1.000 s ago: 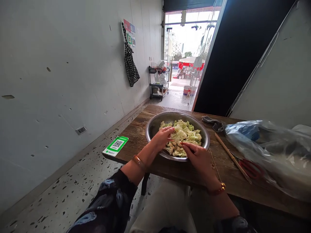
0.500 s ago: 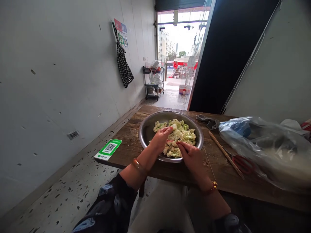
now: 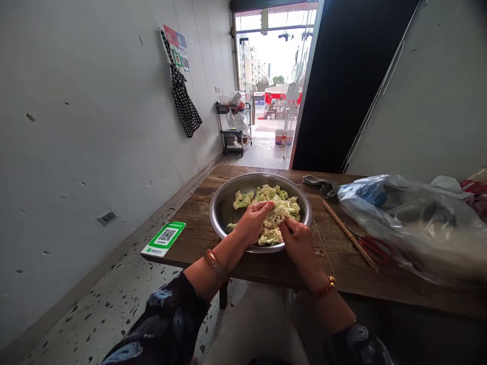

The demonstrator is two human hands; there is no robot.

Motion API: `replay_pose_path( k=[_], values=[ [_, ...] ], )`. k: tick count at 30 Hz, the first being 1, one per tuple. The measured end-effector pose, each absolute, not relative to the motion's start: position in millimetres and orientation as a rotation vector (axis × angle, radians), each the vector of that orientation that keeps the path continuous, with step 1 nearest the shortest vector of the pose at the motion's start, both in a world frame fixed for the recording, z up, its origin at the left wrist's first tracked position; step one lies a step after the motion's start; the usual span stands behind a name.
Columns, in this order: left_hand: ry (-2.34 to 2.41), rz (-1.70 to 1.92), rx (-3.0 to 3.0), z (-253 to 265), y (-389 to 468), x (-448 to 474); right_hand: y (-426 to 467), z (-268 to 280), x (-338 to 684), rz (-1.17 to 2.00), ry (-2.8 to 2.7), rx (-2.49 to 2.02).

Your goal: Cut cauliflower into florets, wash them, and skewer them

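A wide steel basin [image 3: 218,223] on the table holds several pale green-white cauliflower florets [image 3: 243,199]. Over it, my left hand [image 3: 255,220] is closed, thumb and fingers pinching a cauliflower piece [image 3: 280,210]. A thin stick-like line shows just above those fingertips, too fine to make out surely. On the right, my right hand [image 3: 299,238] is also closed, its fingertips pressed to the lower edge of the same piece. The hands are close together, and their fingers partly hide the piece.
A thin skewer [image 3: 323,247], a wooden stick [image 3: 350,235] and red-handled scissors [image 3: 376,249] lie right of the basin. Beyond are a grey cloth [image 3: 321,185] and a large clear plastic bag [image 3: 414,223]. A green QR-code card [image 3: 164,238] lies at the table's left corner.
The view has shifted slightly, moving the scene left. My right fingertips have come up against the cauliflower piece by my left hand; before, the hands were a little further apart.
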State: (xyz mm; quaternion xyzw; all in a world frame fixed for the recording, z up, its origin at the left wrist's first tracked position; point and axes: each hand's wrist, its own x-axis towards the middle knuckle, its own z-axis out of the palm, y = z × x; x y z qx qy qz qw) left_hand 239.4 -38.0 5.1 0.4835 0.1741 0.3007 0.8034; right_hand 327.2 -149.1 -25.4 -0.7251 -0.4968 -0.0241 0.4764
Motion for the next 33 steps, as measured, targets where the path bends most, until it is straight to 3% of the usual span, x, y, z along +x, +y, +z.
replay_pose_path(
  k=[12, 25, 33],
  values=[
    [0.620, 0.771, 1.198, 2.7, -8.9, 231.8, -149.5, -21.5, 333.1, 0.047, -1.147, -1.808],
    [0.614, 0.463, 2.799, -13.7, 4.6, 238.3, -153.0, -20.8, 331.7, 0.165, -0.827, -1.642],
    [0.648, 0.254, 2.948, -13.7, -5.2, 241.5, -156.8, -23.5, 329.5, 0.169, -0.890, -1.609]
  ],
)
